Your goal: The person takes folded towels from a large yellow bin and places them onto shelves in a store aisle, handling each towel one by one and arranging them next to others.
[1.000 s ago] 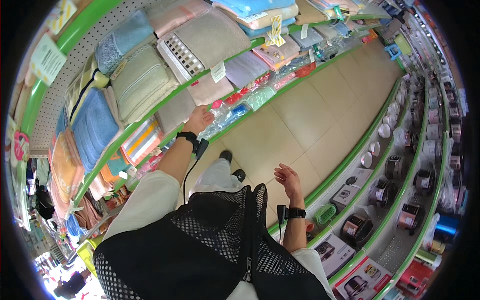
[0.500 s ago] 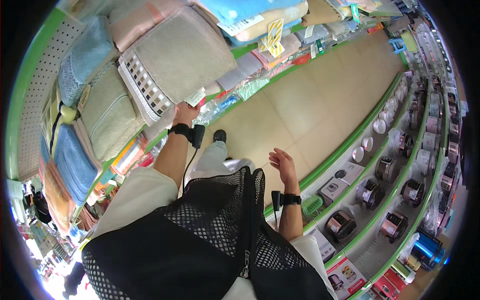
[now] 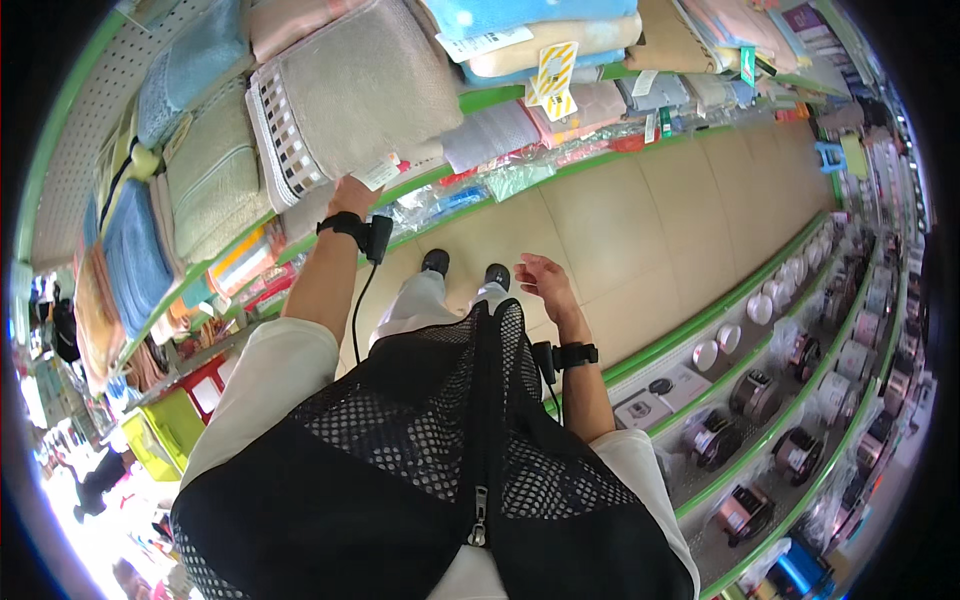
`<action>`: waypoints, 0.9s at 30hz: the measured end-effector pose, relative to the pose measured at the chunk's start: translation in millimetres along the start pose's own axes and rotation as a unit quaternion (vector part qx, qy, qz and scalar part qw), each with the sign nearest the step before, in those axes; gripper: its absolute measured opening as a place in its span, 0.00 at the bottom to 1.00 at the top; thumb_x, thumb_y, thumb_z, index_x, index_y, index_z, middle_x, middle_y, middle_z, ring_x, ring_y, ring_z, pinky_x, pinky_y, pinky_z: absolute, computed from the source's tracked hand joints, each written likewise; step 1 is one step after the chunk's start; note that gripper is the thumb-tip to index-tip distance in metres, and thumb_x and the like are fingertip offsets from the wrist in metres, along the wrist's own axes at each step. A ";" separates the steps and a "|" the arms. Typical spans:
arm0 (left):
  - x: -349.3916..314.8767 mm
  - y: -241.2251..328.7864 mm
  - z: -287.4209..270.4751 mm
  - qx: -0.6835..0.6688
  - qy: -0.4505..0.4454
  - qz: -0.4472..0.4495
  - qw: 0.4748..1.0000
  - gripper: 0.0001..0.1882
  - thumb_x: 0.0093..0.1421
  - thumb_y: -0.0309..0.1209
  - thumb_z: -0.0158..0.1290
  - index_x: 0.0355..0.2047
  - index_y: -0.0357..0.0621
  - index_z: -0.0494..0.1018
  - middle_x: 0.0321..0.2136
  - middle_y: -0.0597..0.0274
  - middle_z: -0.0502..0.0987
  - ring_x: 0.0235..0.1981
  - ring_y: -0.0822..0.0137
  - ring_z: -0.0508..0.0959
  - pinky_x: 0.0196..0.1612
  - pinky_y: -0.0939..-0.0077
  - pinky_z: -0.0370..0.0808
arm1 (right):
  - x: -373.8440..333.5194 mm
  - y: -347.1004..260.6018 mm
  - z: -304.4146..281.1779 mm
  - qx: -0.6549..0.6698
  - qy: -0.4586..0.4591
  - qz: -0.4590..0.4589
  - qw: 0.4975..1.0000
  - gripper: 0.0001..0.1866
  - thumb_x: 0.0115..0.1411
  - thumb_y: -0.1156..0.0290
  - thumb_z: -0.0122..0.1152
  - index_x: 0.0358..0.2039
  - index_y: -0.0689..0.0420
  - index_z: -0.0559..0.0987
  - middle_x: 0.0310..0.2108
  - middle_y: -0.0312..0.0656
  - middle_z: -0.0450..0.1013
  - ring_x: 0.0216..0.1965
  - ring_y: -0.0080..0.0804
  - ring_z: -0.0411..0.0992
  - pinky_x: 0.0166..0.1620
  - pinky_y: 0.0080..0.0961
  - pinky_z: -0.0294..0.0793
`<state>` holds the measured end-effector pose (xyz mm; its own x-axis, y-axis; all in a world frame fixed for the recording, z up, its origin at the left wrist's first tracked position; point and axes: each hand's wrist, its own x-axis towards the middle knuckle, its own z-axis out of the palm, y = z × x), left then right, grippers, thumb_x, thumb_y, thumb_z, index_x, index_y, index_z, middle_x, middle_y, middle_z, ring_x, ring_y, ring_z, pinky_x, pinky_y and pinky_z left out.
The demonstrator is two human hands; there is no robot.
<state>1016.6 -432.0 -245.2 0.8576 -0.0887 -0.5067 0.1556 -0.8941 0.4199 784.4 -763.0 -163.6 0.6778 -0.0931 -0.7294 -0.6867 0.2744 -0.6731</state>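
My left hand [image 3: 352, 196] is at the lower edge of a folded grey-brown towel [image 3: 360, 90] with a checked border. A white paper tag [image 3: 383, 171] hangs beside my fingers, which are mostly hidden, so I cannot tell whether they grip the towel, the tag or nothing. My right hand [image 3: 545, 282] hangs in the air over the aisle, fingers apart and loosely bent, holding nothing. Left of the grey-brown towel lie a beige-green towel [image 3: 213, 190] and a blue one [image 3: 140, 245].
Towel shelves with green edges run along my left and ahead. On the right, curved shelves hold rice cookers [image 3: 755, 395], white bowls [image 3: 705, 354] and flat boxes [image 3: 662, 395]. A tiled floor [image 3: 640, 240] lies between. A blue stool [image 3: 830, 157] stands at the far end.
My view has swung, and both my feet now show on the floor. My left hand stays at the towel's lower edge. My right hand has come up and inward, still empty.
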 end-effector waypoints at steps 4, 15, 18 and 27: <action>-3.4 -57.4 2.5 0.017 0.221 0.205 0.953 0.19 0.59 0.42 0.41 0.40 0.38 0.68 0.38 0.52 0.72 0.40 0.51 0.73 0.41 0.54 0.73 | 8.9 -19.1 -15.7 -0.046 -0.060 -0.014 0.997 0.16 0.59 0.65 0.48 0.46 0.59 0.70 0.36 0.39 0.73 0.35 0.23 0.71 0.39 0.20 0.70; -176.4 85.9 -3.4 -0.905 0.088 -0.052 0.413 0.11 0.58 0.27 0.42 0.36 0.30 0.66 0.32 0.49 0.73 0.34 0.58 0.75 0.40 0.66 0.76 | 22.0 -19.6 -45.2 -0.089 -0.252 0.027 0.963 0.17 0.60 0.63 0.49 0.45 0.59 0.71 0.34 0.38 0.74 0.33 0.21 0.71 0.35 0.17 0.70; -218.5 99.8 1.5 -0.900 0.089 -0.048 0.423 0.09 0.57 0.26 0.43 0.35 0.32 0.66 0.31 0.50 0.73 0.33 0.58 0.76 0.39 0.66 0.76 | 21.6 -21.4 -20.1 -0.073 -0.337 0.035 0.938 0.22 0.59 0.57 0.50 0.48 0.58 0.69 0.38 0.41 0.72 0.35 0.26 0.72 0.39 0.21 0.72; -310.6 104.6 37.6 -0.867 0.048 -0.042 0.495 0.13 0.55 0.26 0.46 0.42 0.38 0.64 0.37 0.55 0.73 0.36 0.59 0.75 0.41 0.69 0.75 | -11.9 -28.2 58.1 0.298 -0.449 0.112 0.835 0.30 0.59 0.55 0.47 0.51 0.69 0.60 0.46 0.53 0.67 0.44 0.43 0.70 0.48 0.38 0.70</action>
<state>748.1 -514.5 -72.3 0.8188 0.0123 -0.5740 0.3081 0.8341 0.4574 811.0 -714.1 -128.8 0.6583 0.7052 -0.2633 -0.7505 0.6421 -0.1566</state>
